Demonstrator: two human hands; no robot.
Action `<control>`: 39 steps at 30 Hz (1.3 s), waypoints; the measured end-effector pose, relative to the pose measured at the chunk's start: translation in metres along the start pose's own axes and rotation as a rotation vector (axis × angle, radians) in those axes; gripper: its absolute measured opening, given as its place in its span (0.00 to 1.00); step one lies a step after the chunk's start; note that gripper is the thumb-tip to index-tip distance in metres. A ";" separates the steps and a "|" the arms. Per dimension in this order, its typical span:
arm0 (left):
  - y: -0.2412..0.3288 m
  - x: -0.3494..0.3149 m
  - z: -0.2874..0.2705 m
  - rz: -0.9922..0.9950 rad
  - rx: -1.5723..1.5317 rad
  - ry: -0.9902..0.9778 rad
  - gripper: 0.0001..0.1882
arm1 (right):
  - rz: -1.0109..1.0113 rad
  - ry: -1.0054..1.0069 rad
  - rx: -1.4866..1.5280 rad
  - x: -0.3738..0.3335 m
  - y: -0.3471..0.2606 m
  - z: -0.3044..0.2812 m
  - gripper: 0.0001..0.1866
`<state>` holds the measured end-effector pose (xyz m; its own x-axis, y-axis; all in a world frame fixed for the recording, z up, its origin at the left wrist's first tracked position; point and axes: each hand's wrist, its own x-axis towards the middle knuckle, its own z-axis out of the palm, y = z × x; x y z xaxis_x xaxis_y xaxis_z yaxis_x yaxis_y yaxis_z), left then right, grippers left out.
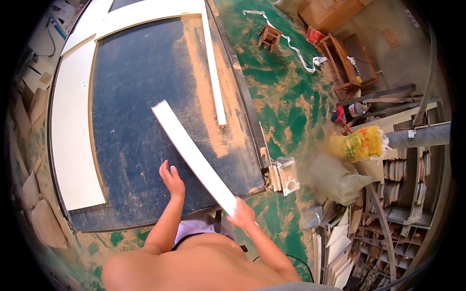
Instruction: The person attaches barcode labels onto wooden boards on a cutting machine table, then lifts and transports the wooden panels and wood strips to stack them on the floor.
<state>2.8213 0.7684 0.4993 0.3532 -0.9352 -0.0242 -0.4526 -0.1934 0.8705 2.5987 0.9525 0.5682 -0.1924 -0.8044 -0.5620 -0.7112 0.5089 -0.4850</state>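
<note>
A long white board strip (196, 160) slants across the dark worktable (141, 106), its far end over the middle of the tabletop. My right hand (242, 213) is closed around the strip's near end, at the table's front edge. To the left of the strip, my left hand (173, 180) is raised over the tabletop, fingers stretched out and holding nothing. A wide white panel (73, 131) lies along the table's left side. A narrower white strip (214, 72) runs down the right side, joined at the far end to a white crosspiece (150, 13).
Sawdust (213, 131) covers the table's right part. On the green floor (262, 92) stand a small wooden stool (269, 38) and a trailing white strap (296, 51). At right are a yellow bag (357, 144) on a grey pipe (420, 137), a pale sack (335, 182) and stacked board offcuts (337, 250).
</note>
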 end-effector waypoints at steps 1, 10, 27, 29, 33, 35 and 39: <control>0.011 -0.004 -0.003 0.008 -0.032 0.006 0.22 | -0.085 0.089 -0.018 0.018 -0.024 -0.002 0.44; -0.012 0.005 0.022 0.672 0.470 -0.337 0.28 | -0.338 0.660 0.032 0.281 -0.109 -0.073 0.35; -0.011 0.008 0.004 0.684 0.330 -0.289 0.23 | -0.041 0.425 -0.155 0.336 -0.169 -0.148 0.22; -0.014 0.009 0.007 0.697 0.319 -0.272 0.23 | -0.021 0.409 -0.042 0.305 -0.182 -0.162 0.20; -0.014 0.009 0.010 0.700 0.332 -0.280 0.24 | -0.114 0.417 -0.032 0.229 -0.204 -0.166 0.21; -0.011 0.007 0.011 0.677 0.331 -0.285 0.24 | -0.175 0.500 -0.094 0.205 -0.181 -0.155 0.21; -0.012 0.007 0.010 0.703 0.345 -0.282 0.25 | -0.133 0.471 -0.095 0.148 -0.121 -0.127 0.23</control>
<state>2.8211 0.7615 0.4837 -0.3036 -0.9022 0.3065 -0.7330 0.4266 0.5298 2.5704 0.7328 0.6281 -0.3652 -0.9225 -0.1249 -0.8044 0.3802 -0.4565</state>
